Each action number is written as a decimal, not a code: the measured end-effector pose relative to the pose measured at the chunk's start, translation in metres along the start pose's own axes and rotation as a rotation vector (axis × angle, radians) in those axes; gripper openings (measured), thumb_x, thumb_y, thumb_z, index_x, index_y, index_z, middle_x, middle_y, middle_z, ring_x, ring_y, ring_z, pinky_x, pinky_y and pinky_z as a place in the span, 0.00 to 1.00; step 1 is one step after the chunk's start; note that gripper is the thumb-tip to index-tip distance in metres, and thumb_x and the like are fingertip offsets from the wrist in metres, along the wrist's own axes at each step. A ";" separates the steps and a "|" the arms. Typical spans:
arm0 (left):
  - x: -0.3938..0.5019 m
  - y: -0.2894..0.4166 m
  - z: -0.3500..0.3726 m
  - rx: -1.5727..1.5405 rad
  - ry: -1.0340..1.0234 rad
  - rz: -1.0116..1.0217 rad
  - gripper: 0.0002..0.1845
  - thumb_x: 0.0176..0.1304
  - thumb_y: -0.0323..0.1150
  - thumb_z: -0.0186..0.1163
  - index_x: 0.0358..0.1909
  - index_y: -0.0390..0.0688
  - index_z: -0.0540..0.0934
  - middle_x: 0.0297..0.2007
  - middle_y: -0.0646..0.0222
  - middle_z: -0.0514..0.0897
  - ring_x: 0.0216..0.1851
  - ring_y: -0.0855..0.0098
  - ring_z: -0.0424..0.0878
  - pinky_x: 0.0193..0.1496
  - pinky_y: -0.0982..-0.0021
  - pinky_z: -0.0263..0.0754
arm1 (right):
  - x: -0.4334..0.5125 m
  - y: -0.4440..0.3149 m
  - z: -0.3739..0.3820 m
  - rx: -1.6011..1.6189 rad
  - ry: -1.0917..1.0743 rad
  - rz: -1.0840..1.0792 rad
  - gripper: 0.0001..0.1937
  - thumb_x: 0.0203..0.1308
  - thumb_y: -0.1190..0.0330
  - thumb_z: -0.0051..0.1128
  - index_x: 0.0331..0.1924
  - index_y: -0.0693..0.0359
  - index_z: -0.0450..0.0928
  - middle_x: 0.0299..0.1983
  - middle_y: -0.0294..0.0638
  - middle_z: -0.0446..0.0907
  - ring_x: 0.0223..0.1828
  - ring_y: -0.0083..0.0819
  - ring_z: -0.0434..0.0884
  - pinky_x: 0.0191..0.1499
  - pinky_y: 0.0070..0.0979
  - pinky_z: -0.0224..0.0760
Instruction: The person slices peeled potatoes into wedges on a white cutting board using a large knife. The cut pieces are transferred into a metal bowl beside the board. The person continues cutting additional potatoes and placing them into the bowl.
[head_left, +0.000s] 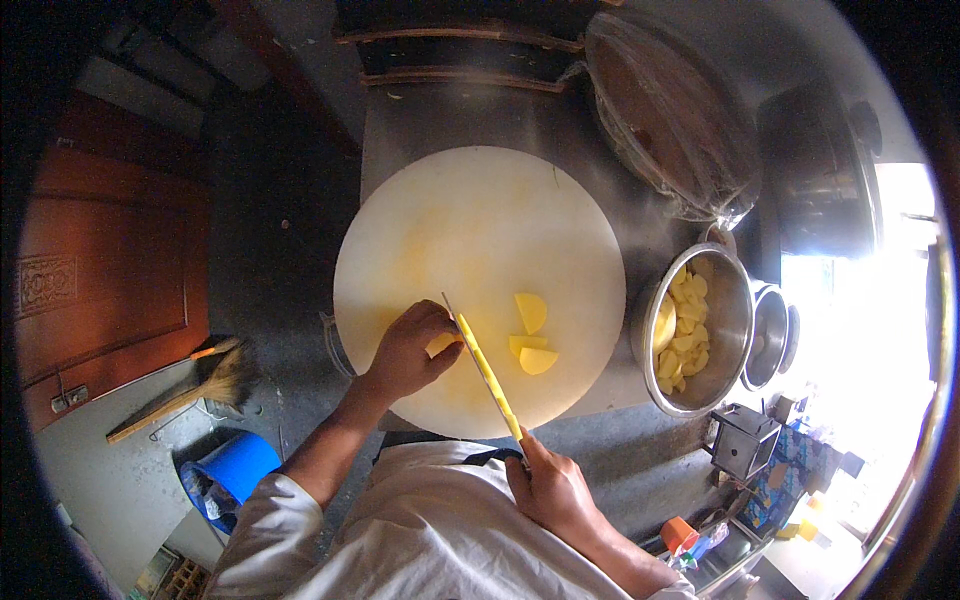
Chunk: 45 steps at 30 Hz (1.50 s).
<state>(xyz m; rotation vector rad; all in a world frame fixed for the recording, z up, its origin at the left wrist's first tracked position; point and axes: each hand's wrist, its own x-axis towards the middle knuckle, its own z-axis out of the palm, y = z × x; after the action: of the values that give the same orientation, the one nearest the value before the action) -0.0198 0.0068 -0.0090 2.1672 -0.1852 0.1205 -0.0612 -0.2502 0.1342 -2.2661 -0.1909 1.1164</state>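
Observation:
My right hand (555, 487) grips the handle of a knife (478, 358), whose blade stands on edge over a round white cutting board (480, 202). Yellow slices, apparently potato, cling along the blade's right face. Just left of the blade, my left hand (416, 349) holds a yellow potato piece (441, 343) on the board with bent fingers. To the right of the knife lie several cut potato slices (531, 312), two of them overlapping. A steel bowl (748, 330) beside the board holds many potato pieces (686, 322).
The board rests on a metal table (480, 112). Beyond the bowl stand more metal bowls (766, 337). A large plastic-covered container (675, 120) is at the upper right. On the floor to the left are a blue bin (240, 469) and a broom (225, 379).

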 end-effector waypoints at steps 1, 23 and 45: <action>0.001 0.000 -0.001 0.008 0.000 0.009 0.12 0.57 0.28 0.72 0.42 0.43 0.83 0.41 0.60 0.83 0.47 0.55 0.83 0.51 0.56 0.80 | 0.002 0.000 0.000 -0.005 -0.006 0.008 0.25 0.73 0.63 0.54 0.69 0.64 0.69 0.33 0.64 0.84 0.35 0.64 0.86 0.41 0.55 0.80; -0.010 -0.002 0.006 0.003 0.010 -0.056 0.11 0.58 0.28 0.72 0.42 0.43 0.82 0.43 0.60 0.84 0.49 0.54 0.83 0.55 0.56 0.80 | 0.048 0.013 0.014 0.123 0.134 -0.064 0.10 0.70 0.68 0.57 0.46 0.67 0.78 0.27 0.58 0.80 0.30 0.53 0.84 0.37 0.42 0.77; -0.007 0.017 -0.015 0.037 -0.166 -0.465 0.20 0.59 0.38 0.77 0.49 0.39 0.84 0.41 0.59 0.90 0.39 0.64 0.90 0.45 0.64 0.85 | 0.043 0.016 -0.002 0.213 0.152 -0.067 0.12 0.71 0.65 0.58 0.47 0.66 0.79 0.25 0.56 0.79 0.25 0.42 0.80 0.35 0.38 0.75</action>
<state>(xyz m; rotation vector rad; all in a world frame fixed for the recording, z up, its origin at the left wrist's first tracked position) -0.0296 0.0106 0.0121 2.1992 0.2299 -0.3232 -0.0346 -0.2482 0.0971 -2.1271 -0.0819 0.8814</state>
